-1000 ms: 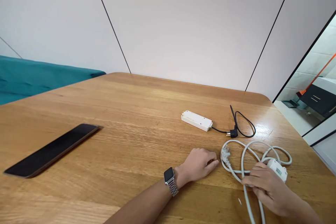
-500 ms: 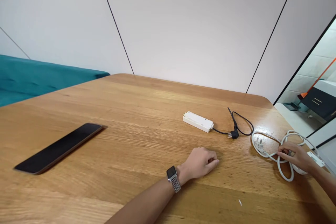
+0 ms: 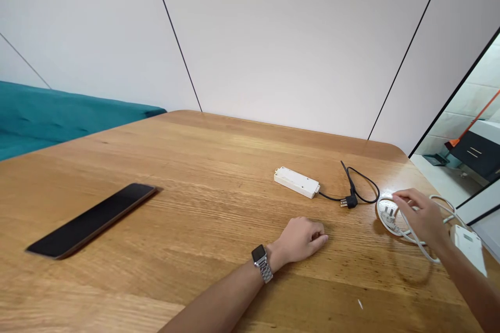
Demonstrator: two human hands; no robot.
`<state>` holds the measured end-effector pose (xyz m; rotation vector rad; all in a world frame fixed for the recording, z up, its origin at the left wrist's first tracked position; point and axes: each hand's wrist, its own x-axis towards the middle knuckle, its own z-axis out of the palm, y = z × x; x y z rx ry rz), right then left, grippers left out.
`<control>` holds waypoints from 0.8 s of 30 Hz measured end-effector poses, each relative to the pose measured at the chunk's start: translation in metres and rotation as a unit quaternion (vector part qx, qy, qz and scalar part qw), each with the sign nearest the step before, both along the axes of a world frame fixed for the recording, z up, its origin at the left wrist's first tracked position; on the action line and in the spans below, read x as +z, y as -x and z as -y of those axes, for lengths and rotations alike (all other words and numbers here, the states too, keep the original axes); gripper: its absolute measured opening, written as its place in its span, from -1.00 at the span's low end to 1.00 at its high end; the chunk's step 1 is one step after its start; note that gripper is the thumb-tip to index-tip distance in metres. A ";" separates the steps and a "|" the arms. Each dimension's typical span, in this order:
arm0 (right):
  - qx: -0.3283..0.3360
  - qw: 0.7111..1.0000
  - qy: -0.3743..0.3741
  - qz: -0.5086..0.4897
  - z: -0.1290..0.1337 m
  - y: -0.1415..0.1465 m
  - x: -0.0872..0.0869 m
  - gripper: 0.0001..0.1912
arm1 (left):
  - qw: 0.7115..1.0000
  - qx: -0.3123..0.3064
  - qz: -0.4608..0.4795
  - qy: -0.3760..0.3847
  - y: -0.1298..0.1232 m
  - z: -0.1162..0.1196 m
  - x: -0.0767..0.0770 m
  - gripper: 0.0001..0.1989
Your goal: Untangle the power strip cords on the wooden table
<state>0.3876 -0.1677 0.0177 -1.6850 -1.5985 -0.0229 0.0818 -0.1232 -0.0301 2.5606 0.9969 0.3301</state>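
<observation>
My right hand [image 3: 422,216] pinches a loop of the white cable [image 3: 420,245] at the right side of the table. The cable's white plug [image 3: 388,217] lies just left of that hand. Partly behind my right wrist is a white box-like device [image 3: 469,247]. My left hand [image 3: 300,239] rests loosely curled on the wood, with nothing visible in it and a watch on the wrist. Beyond it lies a white power strip [image 3: 297,182], joined to a black cord with a black plug [image 3: 349,201].
A dark flat slab [image 3: 94,221] lies on the left of the wooden table [image 3: 219,166]. Behind it is a teal sofa [image 3: 70,117]. A pale wall stands at the back, and an orange-handled broom [image 3: 474,117] shows through an opening at the right.
My right hand has moved up and left, lifting a loop of the white cable, and more of the white device shows. My left hand has stayed in place on the table.
</observation>
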 end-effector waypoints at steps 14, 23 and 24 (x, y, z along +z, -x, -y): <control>-0.115 0.956 0.226 0.147 -0.058 0.110 -0.001 -0.61 | 0.997 0.012 0.070 0.024 0.005 -0.004 -0.004 -0.79; 0.238 0.881 0.064 -0.403 -0.025 0.123 0.091 -0.63 | 0.916 0.033 0.341 -0.208 -0.017 -0.037 0.085 -0.43; 0.263 0.863 0.053 -0.428 -0.022 0.127 0.095 -0.61 | 0.908 0.006 0.362 -0.209 -0.023 -0.036 0.095 -0.49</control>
